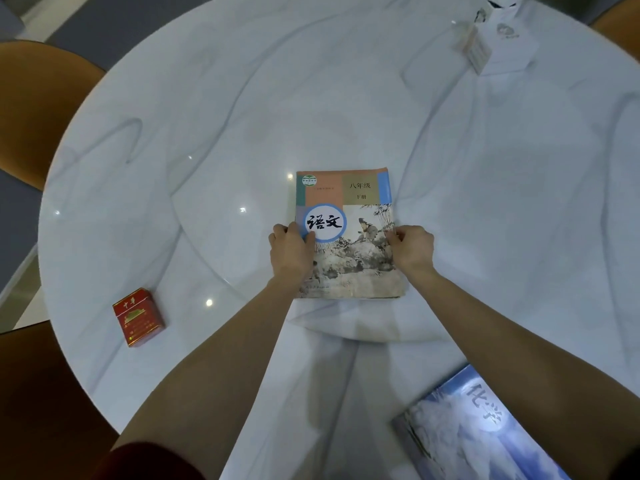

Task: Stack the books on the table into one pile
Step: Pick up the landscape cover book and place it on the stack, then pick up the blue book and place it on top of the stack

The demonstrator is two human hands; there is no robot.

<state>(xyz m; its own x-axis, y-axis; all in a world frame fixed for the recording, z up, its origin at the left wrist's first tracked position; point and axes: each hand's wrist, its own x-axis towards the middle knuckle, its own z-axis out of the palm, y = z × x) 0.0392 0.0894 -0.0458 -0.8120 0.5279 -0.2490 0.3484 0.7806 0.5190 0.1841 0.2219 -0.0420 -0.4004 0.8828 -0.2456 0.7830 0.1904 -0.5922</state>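
Centrally, both hands clasping a worn Chinese-language textbook with painted landscape cover (349, 233) on the round white marble worktop (485, 168), left hand (291, 251) at its nine o'clock edge, right hand (412, 247) at three o'clock, blue chemistry book (464, 434) at five o'clock, red cigarette pack (138, 317) at eight o'clock.

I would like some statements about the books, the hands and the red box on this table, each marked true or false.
1. Both hands grip the book with the painted cover, one on each side edge. True: the left hand is on its left edge and the right hand on its right edge of the book with the painted cover.
2. The blue book lies on top of that book. False: the blue book lies apart, near the table edge under the right forearm.
3. The red box is left of the left arm. True.
4. The table is square. False: the white marble table is round.
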